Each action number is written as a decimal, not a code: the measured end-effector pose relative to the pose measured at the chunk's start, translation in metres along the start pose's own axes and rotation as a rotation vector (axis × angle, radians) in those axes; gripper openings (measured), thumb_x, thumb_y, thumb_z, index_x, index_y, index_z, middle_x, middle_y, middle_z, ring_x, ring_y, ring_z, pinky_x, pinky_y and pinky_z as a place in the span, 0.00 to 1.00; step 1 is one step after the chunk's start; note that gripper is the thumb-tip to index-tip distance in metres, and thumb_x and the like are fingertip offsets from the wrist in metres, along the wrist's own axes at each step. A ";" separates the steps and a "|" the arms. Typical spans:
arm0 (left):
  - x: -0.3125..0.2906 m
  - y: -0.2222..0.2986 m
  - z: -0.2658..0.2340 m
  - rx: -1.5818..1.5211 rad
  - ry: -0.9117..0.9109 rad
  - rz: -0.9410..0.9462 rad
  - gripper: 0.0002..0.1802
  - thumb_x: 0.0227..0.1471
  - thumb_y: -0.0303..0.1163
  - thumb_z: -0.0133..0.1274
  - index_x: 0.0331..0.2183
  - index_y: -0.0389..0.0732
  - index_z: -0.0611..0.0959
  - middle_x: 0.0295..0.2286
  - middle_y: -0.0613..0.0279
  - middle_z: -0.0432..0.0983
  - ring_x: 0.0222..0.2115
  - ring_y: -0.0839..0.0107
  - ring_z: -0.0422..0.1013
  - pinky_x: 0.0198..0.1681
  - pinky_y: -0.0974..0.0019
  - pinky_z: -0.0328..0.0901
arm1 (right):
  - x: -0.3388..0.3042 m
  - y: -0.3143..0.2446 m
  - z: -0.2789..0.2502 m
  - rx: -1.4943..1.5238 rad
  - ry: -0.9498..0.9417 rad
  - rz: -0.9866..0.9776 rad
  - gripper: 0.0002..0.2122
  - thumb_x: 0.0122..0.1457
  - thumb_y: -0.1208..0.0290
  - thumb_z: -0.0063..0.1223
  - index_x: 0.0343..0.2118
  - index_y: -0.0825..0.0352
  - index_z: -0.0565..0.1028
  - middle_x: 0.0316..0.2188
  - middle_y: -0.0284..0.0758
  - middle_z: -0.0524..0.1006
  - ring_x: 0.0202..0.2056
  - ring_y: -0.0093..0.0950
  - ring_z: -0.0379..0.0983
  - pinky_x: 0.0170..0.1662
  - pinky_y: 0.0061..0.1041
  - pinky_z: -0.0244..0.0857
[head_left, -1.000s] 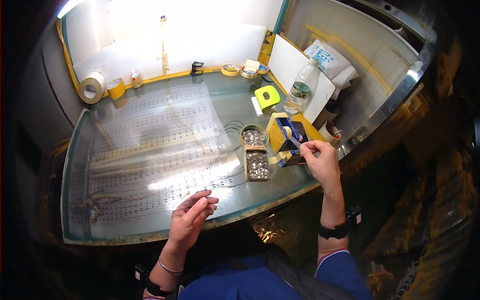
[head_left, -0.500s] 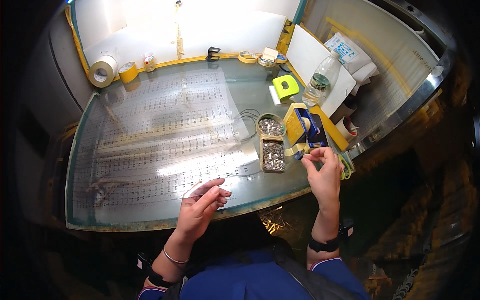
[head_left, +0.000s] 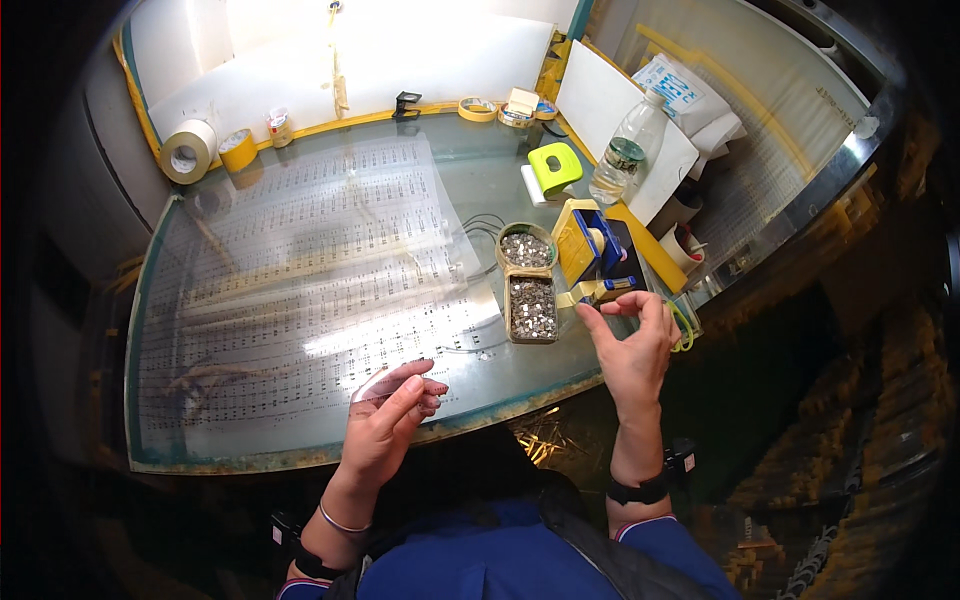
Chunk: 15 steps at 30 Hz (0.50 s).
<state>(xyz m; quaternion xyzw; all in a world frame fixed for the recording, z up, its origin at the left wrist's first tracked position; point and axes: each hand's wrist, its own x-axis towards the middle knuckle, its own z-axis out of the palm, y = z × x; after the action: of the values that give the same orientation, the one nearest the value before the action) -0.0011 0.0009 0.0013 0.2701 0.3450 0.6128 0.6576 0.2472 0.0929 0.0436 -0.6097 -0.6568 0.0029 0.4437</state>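
Observation:
My left hand [head_left: 385, 420] is closed, thumb over fingers, on a clear plastic film [head_left: 368, 386] at the table's front edge; the fingers show through it. To the right, my right hand [head_left: 635, 350] is raised just in front of a blue-and-yellow tape dispenser [head_left: 585, 245]. Its thumb and forefinger are a little apart, and I make out nothing between them. A strip of yellowish tape [head_left: 572, 297] sticks out of the dispenser near the thumb. Left of it stand a round tub [head_left: 527, 247] and a rectangular tub [head_left: 532, 308], both full of small silvery bits.
A large printed clear sheet [head_left: 330, 270] covers the left of the glass table [head_left: 480, 395]. Tape rolls [head_left: 237, 150] line the back edge. A green hole punch [head_left: 553, 168], a plastic bottle [head_left: 622, 160] and a white board [head_left: 600, 95] stand at the back right.
My right thumb and forefinger have moved apart, and the hand has shifted slightly left relative to the dispenser. The whole view has shifted a little. My left hand keeps its hold on the film.

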 end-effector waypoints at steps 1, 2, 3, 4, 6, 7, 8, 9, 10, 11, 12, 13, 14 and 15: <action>0.000 0.000 0.000 -0.003 0.002 0.002 0.13 0.54 0.26 0.46 0.42 0.33 0.74 0.30 0.56 0.75 0.32 0.73 0.69 0.38 0.73 0.64 | 0.001 -0.003 0.004 -0.095 0.069 -0.084 0.17 0.40 0.64 0.66 0.29 0.62 0.68 0.24 0.24 0.74 0.33 0.26 0.65 0.46 0.32 0.48; 0.000 0.000 0.000 -0.005 0.004 0.004 0.13 0.54 0.26 0.46 0.42 0.33 0.74 0.30 0.56 0.75 0.32 0.73 0.69 0.38 0.73 0.64 | 0.002 -0.005 0.007 -0.125 0.089 -0.104 0.17 0.41 0.65 0.65 0.30 0.62 0.68 0.23 0.23 0.73 0.33 0.26 0.64 0.45 0.32 0.48; -0.001 0.000 0.000 -0.004 0.002 0.005 0.13 0.54 0.26 0.46 0.42 0.33 0.74 0.30 0.56 0.75 0.32 0.73 0.69 0.38 0.73 0.64 | 0.002 -0.003 0.008 -0.124 0.091 -0.104 0.17 0.41 0.65 0.65 0.30 0.62 0.68 0.23 0.23 0.73 0.33 0.26 0.64 0.45 0.32 0.48; -0.001 0.000 -0.001 -0.007 0.003 0.003 0.13 0.54 0.26 0.46 0.42 0.33 0.74 0.31 0.55 0.75 0.31 0.74 0.69 0.38 0.73 0.65 | 0.003 -0.001 0.010 -0.131 0.093 -0.087 0.15 0.43 0.65 0.64 0.30 0.62 0.68 0.23 0.23 0.73 0.33 0.26 0.64 0.45 0.32 0.48; 0.000 0.000 -0.001 -0.009 0.002 0.004 0.14 0.54 0.26 0.47 0.43 0.32 0.74 0.32 0.53 0.75 0.31 0.74 0.70 0.38 0.72 0.65 | 0.005 0.001 0.012 -0.137 0.096 -0.072 0.14 0.44 0.66 0.63 0.29 0.62 0.68 0.23 0.23 0.73 0.32 0.26 0.64 0.45 0.32 0.47; 0.000 -0.001 -0.001 -0.016 -0.002 0.009 0.14 0.54 0.26 0.47 0.43 0.32 0.74 0.32 0.53 0.75 0.31 0.74 0.70 0.38 0.72 0.65 | 0.006 0.003 0.012 -0.049 0.081 -0.036 0.13 0.45 0.68 0.62 0.29 0.63 0.68 0.23 0.25 0.73 0.31 0.25 0.65 0.44 0.31 0.50; -0.001 -0.001 -0.001 -0.022 -0.006 0.014 0.14 0.54 0.26 0.47 0.43 0.32 0.74 0.32 0.53 0.75 0.31 0.74 0.70 0.38 0.72 0.65 | 0.007 0.004 0.011 0.039 0.066 0.000 0.12 0.46 0.71 0.61 0.28 0.65 0.68 0.22 0.26 0.73 0.29 0.25 0.66 0.42 0.29 0.54; -0.001 -0.002 -0.002 -0.023 -0.006 0.013 0.14 0.54 0.26 0.47 0.43 0.32 0.74 0.32 0.53 0.75 0.31 0.74 0.70 0.38 0.72 0.65 | 0.010 0.005 0.010 0.038 0.066 0.000 0.12 0.46 0.71 0.61 0.28 0.65 0.68 0.22 0.26 0.73 0.29 0.25 0.66 0.42 0.29 0.54; -0.001 -0.002 -0.002 -0.026 -0.002 0.015 0.14 0.54 0.26 0.47 0.43 0.32 0.74 0.32 0.53 0.75 0.31 0.74 0.70 0.38 0.72 0.65 | 0.014 0.005 0.008 0.219 0.067 0.044 0.11 0.46 0.73 0.60 0.28 0.66 0.68 0.22 0.28 0.72 0.28 0.23 0.67 0.38 0.26 0.57; 0.000 -0.002 -0.002 -0.029 0.002 0.016 0.14 0.54 0.26 0.47 0.42 0.32 0.74 0.32 0.53 0.75 0.31 0.74 0.70 0.38 0.72 0.65 | 0.019 0.005 0.007 0.399 0.067 0.087 0.10 0.47 0.75 0.59 0.28 0.68 0.68 0.22 0.31 0.72 0.26 0.22 0.68 0.34 0.23 0.60; -0.001 -0.001 -0.001 -0.030 -0.001 0.015 0.14 0.54 0.26 0.47 0.42 0.32 0.74 0.32 0.53 0.75 0.31 0.74 0.70 0.38 0.72 0.65 | 0.023 0.002 0.001 0.430 0.110 0.087 0.09 0.48 0.78 0.58 0.27 0.70 0.67 0.21 0.33 0.72 0.25 0.20 0.69 0.29 0.18 0.62; -0.001 -0.001 -0.001 -0.016 0.001 0.010 0.13 0.54 0.26 0.46 0.42 0.32 0.74 0.31 0.54 0.75 0.31 0.74 0.69 0.38 0.73 0.64 | 0.027 0.008 -0.002 0.458 0.112 0.110 0.10 0.48 0.77 0.58 0.27 0.70 0.67 0.22 0.32 0.72 0.26 0.18 0.68 0.32 0.18 0.62; -0.001 0.000 -0.001 -0.001 0.004 0.004 0.13 0.54 0.26 0.45 0.42 0.33 0.74 0.30 0.56 0.75 0.32 0.74 0.69 0.37 0.73 0.64 | 0.029 0.011 -0.006 0.468 0.103 0.130 0.10 0.48 0.78 0.58 0.28 0.70 0.66 0.22 0.32 0.72 0.26 0.18 0.68 0.32 0.18 0.62; -0.001 0.000 -0.001 -0.002 0.003 0.006 0.13 0.54 0.26 0.45 0.42 0.33 0.74 0.30 0.56 0.75 0.32 0.74 0.69 0.37 0.73 0.64 | 0.030 0.013 -0.009 0.478 0.095 0.150 0.10 0.48 0.78 0.58 0.28 0.70 0.66 0.22 0.32 0.72 0.27 0.18 0.68 0.33 0.18 0.62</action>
<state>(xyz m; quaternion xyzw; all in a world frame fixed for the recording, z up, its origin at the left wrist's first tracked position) -0.0015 0.0002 0.0006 0.2694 0.3445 0.6155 0.6557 0.2674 0.1151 0.0594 -0.5339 -0.5687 0.1626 0.6042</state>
